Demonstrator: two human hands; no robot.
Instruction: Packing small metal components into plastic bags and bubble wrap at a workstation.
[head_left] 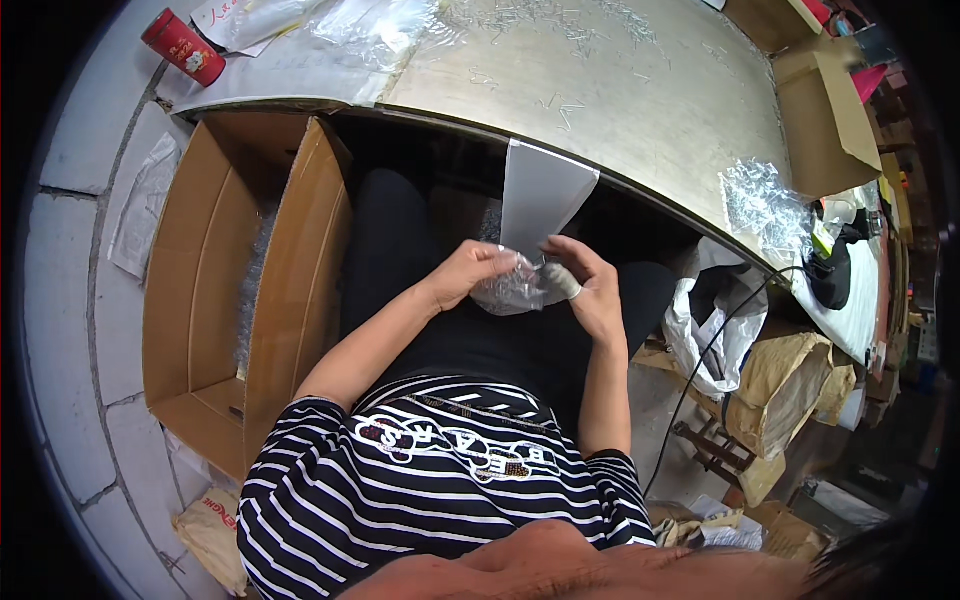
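Over my lap I have a small clear plastic bag, crinkled and shiny, with what looks like small metal pieces inside. My left hand pinches its left side between thumb and fingers. On the other side, my right hand has thumb and curled fingers closed at the bag's upper right; a pale wrap covers that thumb. Motion slightly blurs the fingertips. Just beyond the hands, a white folded sheet hangs down from the table's edge.
Loose metal pins lie across the metal-topped table, with a denser heap at its right. An open cardboard box stands left of my legs. A white bag hangs at right beside a dark cable. A red can sits far left.
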